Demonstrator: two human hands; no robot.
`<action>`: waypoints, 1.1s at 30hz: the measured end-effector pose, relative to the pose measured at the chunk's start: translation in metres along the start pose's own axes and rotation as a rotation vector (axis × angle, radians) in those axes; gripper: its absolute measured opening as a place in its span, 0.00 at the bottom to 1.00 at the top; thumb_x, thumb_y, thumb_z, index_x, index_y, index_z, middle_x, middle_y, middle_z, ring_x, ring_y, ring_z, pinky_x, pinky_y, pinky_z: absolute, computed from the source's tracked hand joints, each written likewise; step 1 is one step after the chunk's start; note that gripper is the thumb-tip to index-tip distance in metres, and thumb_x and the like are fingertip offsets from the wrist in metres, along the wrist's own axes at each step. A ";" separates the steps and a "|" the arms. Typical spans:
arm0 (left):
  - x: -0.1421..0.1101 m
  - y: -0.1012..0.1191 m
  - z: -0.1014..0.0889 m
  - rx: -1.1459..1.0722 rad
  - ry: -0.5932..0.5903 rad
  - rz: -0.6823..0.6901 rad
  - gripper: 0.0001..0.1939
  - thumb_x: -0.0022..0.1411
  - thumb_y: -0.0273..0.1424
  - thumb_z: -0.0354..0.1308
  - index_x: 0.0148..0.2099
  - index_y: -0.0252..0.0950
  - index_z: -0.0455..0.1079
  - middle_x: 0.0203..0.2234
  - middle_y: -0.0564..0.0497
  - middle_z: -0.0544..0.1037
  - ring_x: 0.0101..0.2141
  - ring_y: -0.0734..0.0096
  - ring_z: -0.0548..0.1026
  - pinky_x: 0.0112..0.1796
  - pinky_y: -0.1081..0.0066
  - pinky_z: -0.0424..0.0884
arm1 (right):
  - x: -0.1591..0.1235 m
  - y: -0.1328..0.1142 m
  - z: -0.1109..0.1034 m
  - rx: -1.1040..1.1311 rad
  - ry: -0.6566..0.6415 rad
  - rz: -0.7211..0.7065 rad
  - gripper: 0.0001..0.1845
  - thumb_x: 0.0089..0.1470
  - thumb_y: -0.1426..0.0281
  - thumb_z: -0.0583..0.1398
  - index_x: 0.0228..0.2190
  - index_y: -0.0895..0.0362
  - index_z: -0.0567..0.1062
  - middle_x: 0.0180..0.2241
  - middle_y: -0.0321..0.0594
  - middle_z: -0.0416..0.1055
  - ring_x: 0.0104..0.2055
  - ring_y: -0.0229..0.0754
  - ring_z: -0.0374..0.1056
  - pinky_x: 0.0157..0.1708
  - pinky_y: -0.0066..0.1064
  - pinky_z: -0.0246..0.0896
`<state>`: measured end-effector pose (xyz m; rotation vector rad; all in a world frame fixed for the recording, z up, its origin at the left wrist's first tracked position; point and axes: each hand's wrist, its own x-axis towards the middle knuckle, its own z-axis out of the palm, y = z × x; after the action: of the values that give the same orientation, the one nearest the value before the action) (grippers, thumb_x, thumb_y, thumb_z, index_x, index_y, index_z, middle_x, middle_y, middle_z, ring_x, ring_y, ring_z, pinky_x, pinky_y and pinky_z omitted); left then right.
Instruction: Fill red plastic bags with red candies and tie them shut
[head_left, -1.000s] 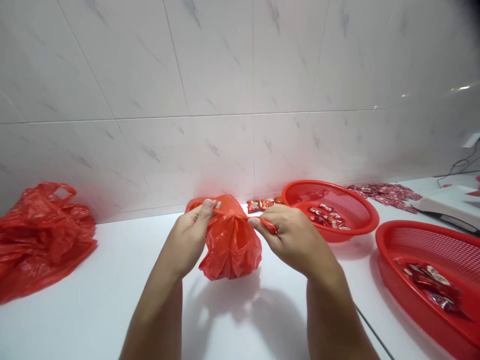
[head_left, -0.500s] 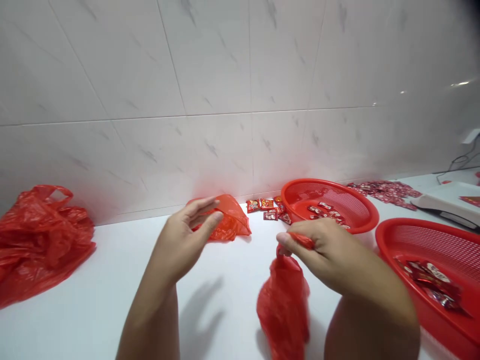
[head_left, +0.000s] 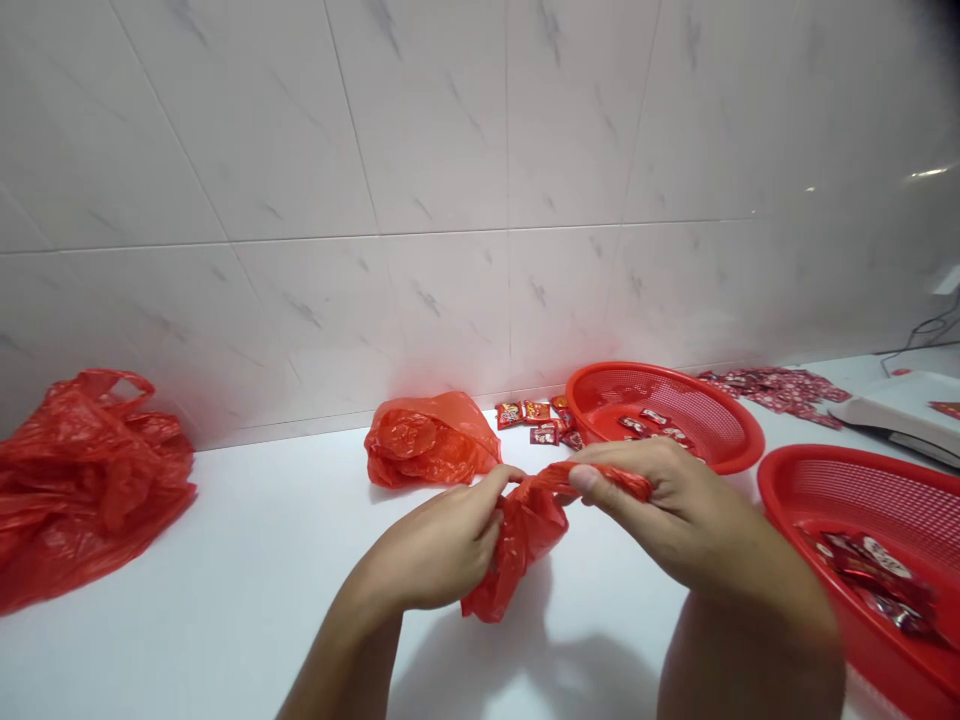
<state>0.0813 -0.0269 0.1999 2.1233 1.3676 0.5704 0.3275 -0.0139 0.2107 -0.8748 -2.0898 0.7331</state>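
Both my hands grip a small red plastic bag (head_left: 521,545) above the white counter (head_left: 225,600). My left hand (head_left: 442,540) pinches its gathered neck from the left, and my right hand (head_left: 660,510) pulls a twisted strip of it to the right. The bag's lower part hangs crumpled below my hands, and its contents are hidden. Just behind my left hand, a second red plastic bag (head_left: 427,440) lies crumpled against the wall, apart from my fingers.
A large heap of red plastic bags (head_left: 90,480) lies at the left. Wrapped sweets (head_left: 525,415) sit by the wall, next to a red round basket (head_left: 724,425). A red oval basket (head_left: 847,490) holds sweets. Packets (head_left: 772,390) and a white scale (head_left: 900,410) are behind.
My left hand has left the bag by the wall and moved right onto the held bag. That bag has risen and moved left, now twisted between both hands.
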 end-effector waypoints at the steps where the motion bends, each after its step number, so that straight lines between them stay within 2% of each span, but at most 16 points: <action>1: 0.000 -0.001 -0.002 -0.024 -0.008 -0.022 0.14 0.72 0.38 0.50 0.51 0.43 0.74 0.35 0.50 0.84 0.34 0.62 0.80 0.34 0.68 0.72 | 0.002 0.000 0.002 0.023 -0.001 -0.001 0.28 0.70 0.49 0.54 0.28 0.54 0.79 0.24 0.38 0.68 0.28 0.39 0.63 0.28 0.30 0.59; 3: 0.000 -0.003 -0.005 -0.054 -0.031 -0.073 0.13 0.72 0.38 0.49 0.50 0.43 0.73 0.37 0.50 0.83 0.36 0.62 0.80 0.36 0.68 0.73 | 0.005 0.003 0.005 0.054 -0.004 0.007 0.27 0.69 0.49 0.56 0.30 0.54 0.81 0.24 0.39 0.70 0.29 0.42 0.67 0.29 0.31 0.63; 5: 0.000 -0.006 -0.007 -0.075 -0.004 -0.107 0.12 0.71 0.37 0.51 0.50 0.43 0.73 0.38 0.50 0.83 0.36 0.62 0.79 0.35 0.67 0.73 | 0.007 0.007 0.007 0.071 -0.003 0.024 0.24 0.68 0.49 0.58 0.30 0.53 0.82 0.24 0.39 0.71 0.30 0.44 0.68 0.30 0.33 0.65; 8: 0.000 -0.010 -0.007 -0.109 0.010 -0.146 0.11 0.69 0.39 0.55 0.49 0.43 0.73 0.36 0.51 0.81 0.33 0.63 0.79 0.32 0.68 0.73 | 0.010 0.013 0.009 0.088 0.005 0.052 0.22 0.67 0.51 0.59 0.30 0.51 0.82 0.23 0.38 0.70 0.29 0.44 0.69 0.29 0.34 0.66; 13: 0.003 -0.006 -0.008 -0.176 -0.011 -0.156 0.09 0.66 0.38 0.57 0.35 0.41 0.68 0.28 0.55 0.74 0.27 0.68 0.75 0.26 0.71 0.68 | 0.009 0.013 0.009 0.137 -0.004 0.070 0.19 0.67 0.53 0.60 0.34 0.51 0.84 0.26 0.38 0.73 0.32 0.45 0.73 0.32 0.35 0.70; 16: 0.003 0.000 -0.009 -0.202 -0.033 -0.118 0.10 0.66 0.37 0.56 0.32 0.40 0.68 0.25 0.56 0.71 0.25 0.70 0.72 0.24 0.72 0.65 | 0.010 0.011 0.012 0.206 -0.050 0.100 0.18 0.68 0.54 0.59 0.39 0.51 0.84 0.31 0.38 0.77 0.34 0.45 0.77 0.34 0.35 0.75; 17: 0.003 0.001 -0.009 -0.235 -0.048 -0.110 0.10 0.67 0.37 0.55 0.34 0.40 0.70 0.25 0.56 0.72 0.24 0.70 0.71 0.24 0.72 0.65 | 0.010 0.011 0.013 0.236 -0.066 0.105 0.18 0.69 0.54 0.58 0.41 0.51 0.84 0.33 0.38 0.78 0.35 0.44 0.78 0.36 0.36 0.76; 19: 0.002 0.002 -0.010 -0.344 -0.077 -0.111 0.11 0.70 0.37 0.51 0.45 0.40 0.74 0.24 0.55 0.75 0.24 0.69 0.73 0.27 0.70 0.69 | 0.013 0.011 0.015 0.302 -0.068 0.106 0.20 0.70 0.53 0.57 0.44 0.51 0.84 0.36 0.39 0.79 0.37 0.44 0.79 0.40 0.37 0.78; 22: 0.003 0.001 -0.009 -0.500 -0.086 -0.129 0.21 0.74 0.37 0.46 0.62 0.38 0.68 0.17 0.56 0.75 0.22 0.67 0.76 0.37 0.65 0.73 | 0.016 0.014 0.015 0.414 -0.028 0.087 0.22 0.71 0.52 0.56 0.48 0.51 0.83 0.39 0.42 0.79 0.41 0.44 0.79 0.45 0.40 0.79; 25: 0.007 0.004 -0.005 -0.579 -0.076 -0.076 0.22 0.74 0.37 0.50 0.65 0.36 0.66 0.18 0.56 0.76 0.19 0.69 0.74 0.32 0.66 0.72 | 0.018 0.017 0.015 0.507 -0.040 0.035 0.22 0.71 0.52 0.57 0.51 0.52 0.82 0.42 0.43 0.80 0.43 0.44 0.77 0.47 0.40 0.78; 27: 0.010 0.007 -0.001 -0.602 -0.049 -0.003 0.19 0.71 0.34 0.55 0.61 0.37 0.70 0.24 0.54 0.79 0.24 0.68 0.77 0.31 0.68 0.72 | 0.019 0.017 0.016 0.533 -0.070 -0.008 0.23 0.71 0.52 0.57 0.50 0.54 0.82 0.41 0.44 0.80 0.43 0.45 0.77 0.47 0.40 0.77; 30: 0.013 0.008 0.002 -0.498 0.060 0.048 0.09 0.67 0.30 0.58 0.48 0.38 0.75 0.32 0.50 0.81 0.35 0.64 0.79 0.36 0.68 0.73 | 0.021 0.017 0.017 0.519 -0.087 -0.049 0.23 0.70 0.52 0.58 0.46 0.56 0.83 0.37 0.43 0.79 0.41 0.44 0.76 0.46 0.38 0.77; 32: 0.013 0.006 0.001 -0.319 0.163 0.005 0.03 0.65 0.30 0.59 0.38 0.38 0.74 0.32 0.51 0.81 0.35 0.66 0.78 0.35 0.68 0.70 | 0.022 0.017 0.016 0.476 -0.038 -0.022 0.24 0.70 0.51 0.57 0.44 0.56 0.83 0.37 0.43 0.80 0.40 0.42 0.76 0.44 0.36 0.76; 33: 0.012 0.004 0.000 -0.215 0.216 -0.032 0.05 0.64 0.31 0.59 0.34 0.38 0.71 0.30 0.53 0.80 0.33 0.67 0.76 0.34 0.69 0.68 | 0.023 0.018 0.016 0.442 0.007 0.011 0.25 0.70 0.50 0.57 0.43 0.56 0.83 0.37 0.43 0.80 0.39 0.42 0.76 0.43 0.34 0.75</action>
<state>0.0890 -0.0173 0.2032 1.9073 1.3824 0.9124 0.3101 0.0113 0.1982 -0.6395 -1.8127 1.1390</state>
